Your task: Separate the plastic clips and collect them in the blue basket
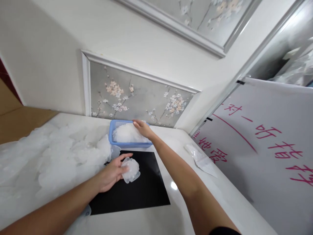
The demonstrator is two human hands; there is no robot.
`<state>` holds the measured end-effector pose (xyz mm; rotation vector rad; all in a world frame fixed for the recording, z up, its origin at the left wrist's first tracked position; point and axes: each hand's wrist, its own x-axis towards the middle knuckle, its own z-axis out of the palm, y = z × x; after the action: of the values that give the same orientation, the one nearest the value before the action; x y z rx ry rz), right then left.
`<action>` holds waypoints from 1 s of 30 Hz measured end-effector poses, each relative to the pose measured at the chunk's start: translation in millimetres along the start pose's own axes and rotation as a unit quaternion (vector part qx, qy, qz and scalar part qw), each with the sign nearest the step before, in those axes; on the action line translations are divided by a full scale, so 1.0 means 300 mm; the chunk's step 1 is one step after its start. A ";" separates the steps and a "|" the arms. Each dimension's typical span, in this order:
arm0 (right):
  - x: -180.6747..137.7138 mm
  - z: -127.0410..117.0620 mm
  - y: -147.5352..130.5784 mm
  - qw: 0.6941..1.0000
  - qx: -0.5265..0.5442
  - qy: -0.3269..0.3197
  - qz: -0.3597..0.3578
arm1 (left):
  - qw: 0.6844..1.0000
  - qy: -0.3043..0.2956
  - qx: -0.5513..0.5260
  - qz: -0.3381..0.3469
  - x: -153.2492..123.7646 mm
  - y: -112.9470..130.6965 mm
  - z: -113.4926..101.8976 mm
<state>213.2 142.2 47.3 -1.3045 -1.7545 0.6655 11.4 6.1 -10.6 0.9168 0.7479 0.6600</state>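
My left hand (112, 172) grips a translucent white ruffled piece, shaped like a layered flower (132, 169), its thumb on the near side and the index finger stretched out above it. Below lies a flat black sheet (149, 192). Behind that sheet stands a blue plastic basket (130, 145) filled with similar thin white pieces (127, 133). My right hand (143, 128) reaches over the right part of the basket, fingers stretched out against the white pieces; its fingertips are partly hidden.
A large heap of translucent white pieces (66, 160) spreads over the left of the white table (168, 222). A clear plastic packet (199, 159) lies at the right. A wall with flowered panels (139, 94) rises behind; a sheet with red writing (264, 156) hangs at the right.
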 end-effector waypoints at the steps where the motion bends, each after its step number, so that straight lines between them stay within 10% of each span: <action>1: -0.028 -0.002 -0.001 1.000 0.003 0.010 -0.008 | 1.000 0.014 -0.002 0.009 0.001 -0.001 0.005; 6: -0.222 -0.043 -0.028 0.989 0.039 0.133 -0.054 | 0.998 0.056 0.010 0.030 0.004 -0.005 0.029; 14: -0.597 0.057 0.011 0.966 0.182 -0.089 0.159 | 0.999 0.039 -0.009 -0.005 0.004 -0.010 0.043; 30: -0.646 -0.033 0.085 0.920 0.322 -0.002 0.222 | 0.996 0.082 -0.025 -0.026 0.009 0.032 0.039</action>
<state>256.9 -33.4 -27.2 -1.2120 -1.0751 1.3661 20.5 7.3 1.6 0.8009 0.8946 0.7123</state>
